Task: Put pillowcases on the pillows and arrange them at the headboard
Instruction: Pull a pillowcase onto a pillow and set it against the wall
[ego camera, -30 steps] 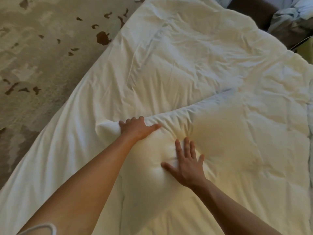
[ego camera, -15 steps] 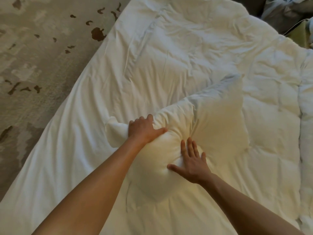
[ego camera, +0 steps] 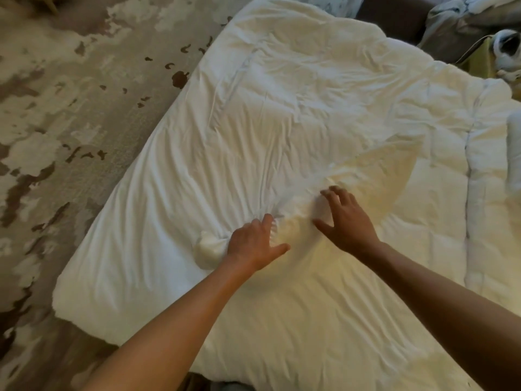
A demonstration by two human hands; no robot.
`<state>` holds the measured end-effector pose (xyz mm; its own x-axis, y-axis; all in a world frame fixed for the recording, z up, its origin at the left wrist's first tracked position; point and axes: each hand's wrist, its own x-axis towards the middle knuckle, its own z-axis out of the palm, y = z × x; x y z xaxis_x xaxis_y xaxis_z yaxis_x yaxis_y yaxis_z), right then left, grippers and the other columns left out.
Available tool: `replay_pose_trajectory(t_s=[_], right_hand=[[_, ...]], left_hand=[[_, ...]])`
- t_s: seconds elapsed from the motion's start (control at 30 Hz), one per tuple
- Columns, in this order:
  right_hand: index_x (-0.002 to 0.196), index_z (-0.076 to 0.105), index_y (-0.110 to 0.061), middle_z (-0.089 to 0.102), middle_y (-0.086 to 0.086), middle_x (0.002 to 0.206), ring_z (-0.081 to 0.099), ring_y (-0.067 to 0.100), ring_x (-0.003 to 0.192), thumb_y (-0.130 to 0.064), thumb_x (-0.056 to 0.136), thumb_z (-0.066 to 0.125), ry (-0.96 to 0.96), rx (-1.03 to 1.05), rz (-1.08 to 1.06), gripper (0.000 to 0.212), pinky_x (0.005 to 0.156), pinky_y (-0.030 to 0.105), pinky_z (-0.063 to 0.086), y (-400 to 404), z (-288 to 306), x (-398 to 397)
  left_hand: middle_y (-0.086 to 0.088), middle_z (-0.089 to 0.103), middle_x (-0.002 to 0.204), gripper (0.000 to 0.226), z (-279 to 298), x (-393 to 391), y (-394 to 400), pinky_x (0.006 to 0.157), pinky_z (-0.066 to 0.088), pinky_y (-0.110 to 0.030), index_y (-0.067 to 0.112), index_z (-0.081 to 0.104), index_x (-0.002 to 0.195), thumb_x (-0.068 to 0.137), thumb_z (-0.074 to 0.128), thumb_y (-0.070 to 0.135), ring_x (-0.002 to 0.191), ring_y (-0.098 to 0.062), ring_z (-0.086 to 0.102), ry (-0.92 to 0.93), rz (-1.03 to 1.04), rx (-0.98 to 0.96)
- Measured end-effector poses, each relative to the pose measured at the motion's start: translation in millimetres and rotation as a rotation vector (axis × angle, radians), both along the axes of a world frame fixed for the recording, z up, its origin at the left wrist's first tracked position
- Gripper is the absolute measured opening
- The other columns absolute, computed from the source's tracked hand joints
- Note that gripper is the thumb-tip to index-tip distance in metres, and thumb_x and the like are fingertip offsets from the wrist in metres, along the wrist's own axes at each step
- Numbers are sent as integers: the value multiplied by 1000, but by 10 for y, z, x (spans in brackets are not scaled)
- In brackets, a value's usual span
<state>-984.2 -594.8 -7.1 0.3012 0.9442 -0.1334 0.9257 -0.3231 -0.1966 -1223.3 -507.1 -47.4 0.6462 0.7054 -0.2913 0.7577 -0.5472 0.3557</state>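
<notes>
A white pillow (ego camera: 375,176) lies flat on the white duvet (ego camera: 296,88) in the middle of the bed, stretching from lower left to upper right. My left hand (ego camera: 253,241) clamps the pillow near its lower-left end, where the fabric bunches and a rounded corner (ego camera: 207,251) bulges out to the left of the hand. My right hand (ego camera: 348,218) is over the pillow's middle with fingers spread and holds nothing; I cannot tell whether it touches. The headboard is out of view, and no separate pillowcase can be made out.
Patterned beige and brown carpet (ego camera: 70,122) runs along the bed's left edge and near corner. A dark seat with grey bedding (ego camera: 462,26) stands beyond the far right corner. More white bedding (ego camera: 513,153) lies at the right edge.
The pillow, propped up half a second ago, has dropped flat on the duvet. My right hand has shifted up the pillow with fingers spread. My left hand keeps its hold.
</notes>
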Motion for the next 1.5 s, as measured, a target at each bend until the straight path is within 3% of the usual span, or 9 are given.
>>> replay_pose_trajectory(t_s=[0.13, 0.27, 0.4, 0.5, 0.57, 0.67, 1.03, 1.4, 1.5], right_hand=[[161, 24, -25, 23, 7, 170, 29, 32, 151, -68, 81, 71, 37, -126, 81, 103, 120, 48, 35, -317, 181, 301], [160, 25, -29, 28, 3, 168, 46, 33, 136, -71, 77, 72, -63, -126, 163, 104, 105, 48, 48, -711, 247, 686], [143, 44, -27, 51, 5, 137, 64, 32, 104, -60, 80, 74, -48, -105, 146, 77, 78, 42, 54, -1107, 182, 1009], [119, 59, -21, 60, 5, 108, 65, 33, 87, -44, 85, 75, -9, -45, 140, 43, 67, 38, 49, -1414, 130, 1189], [100, 68, -18, 62, 4, 93, 66, 34, 81, -30, 88, 72, 30, -2, 148, 18, 65, 39, 52, -1601, 134, 1263], [89, 71, -16, 62, 2, 85, 66, 33, 76, -22, 89, 70, 83, 28, 133, 6, 60, 36, 47, -1879, 163, 1317], [93, 70, -18, 64, -2, 89, 64, 27, 81, -24, 94, 66, 198, 122, -24, 7, 65, 35, 46, -2709, 643, 1139], [87, 67, -23, 52, -11, 80, 49, 16, 68, -27, 90, 72, 101, 309, -306, 7, 56, 27, 33, -3453, 1413, 838], [84, 67, -21, 56, -8, 80, 51, 19, 68, -28, 90, 72, 57, 299, -427, 10, 59, 31, 38, -3831, 1519, 786]], left_hand=[[-9, 63, 117, 78, 229, 11, -676, 85, 50, -44, 20, 39, 138, 87, 43, 79, 105, -31, 63, 70, 19, 114], [-7, 60, 119, 68, 441, 110, -1195, 84, 50, -42, 18, 40, 137, 92, 46, 70, 106, -29, 63, 136, 72, 80], [-5, 62, 115, 45, 618, 267, -1643, 77, 50, -40, 18, 45, 128, 100, 48, 53, 102, -29, 66, 208, 107, 53], [-6, 68, 102, 19, 711, 317, -1912, 68, 48, -37, 19, 49, 101, 105, 42, 36, 87, -30, 66, 248, 164, 54], [-6, 68, 95, 20, 769, 324, -2076, 66, 47, -37, 22, 44, 90, 105, 39, 33, 82, -30, 66, 264, 179, 47], [-5, 67, 88, 24, 840, 341, -2282, 64, 46, -36, 23, 42, 83, 105, 42, 34, 79, -31, 66, 250, 172, 40], [5, 59, 70, 30, 1194, 276, -2424, 55, 41, -31, 21, 51, 76, 102, 47, 36, 64, -19, 59, 200, 123, 126], [5, 61, 74, 28, 1757, 437, -2163, 56, 42, -31, 23, 58, 78, 102, 48, 33, 66, -18, 58, -30, -76, 258], [5, 63, 82, 26, 1782, 693, -2213, 59, 46, -33, 24, 62, 84, 102, 47, 33, 71, -18, 58, -97, -164, 254]])
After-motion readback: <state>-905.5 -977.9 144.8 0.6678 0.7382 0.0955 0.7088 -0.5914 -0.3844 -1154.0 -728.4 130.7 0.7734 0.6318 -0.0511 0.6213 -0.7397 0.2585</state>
